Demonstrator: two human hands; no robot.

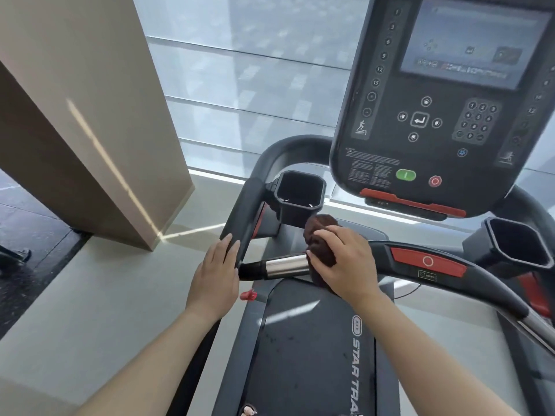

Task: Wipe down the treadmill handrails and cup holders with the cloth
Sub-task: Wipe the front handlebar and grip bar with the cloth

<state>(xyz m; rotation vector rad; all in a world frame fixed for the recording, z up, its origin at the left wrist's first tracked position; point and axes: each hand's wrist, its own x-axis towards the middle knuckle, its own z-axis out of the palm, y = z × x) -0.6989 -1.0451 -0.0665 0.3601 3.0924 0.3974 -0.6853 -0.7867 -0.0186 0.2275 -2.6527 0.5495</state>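
Treadmill fills the view, with its front crossbar running between the left handrail and the console. Right hand is closed around the dark cloth bunched on that bar, so the rail wipe seems under way, while the left hand rests flat and empty against the left handrail. Next likely calls for sliding the cloth left over the chrome section, then up into the left cup holder just above.

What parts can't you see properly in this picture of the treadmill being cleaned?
- Head view: the bar under the cloth, covered by it and the right hand.
- Console screen: its writing is blurred.
- Right cup holder: its bottom is dark.
- Side handrail: its lower end sits behind the left hand.
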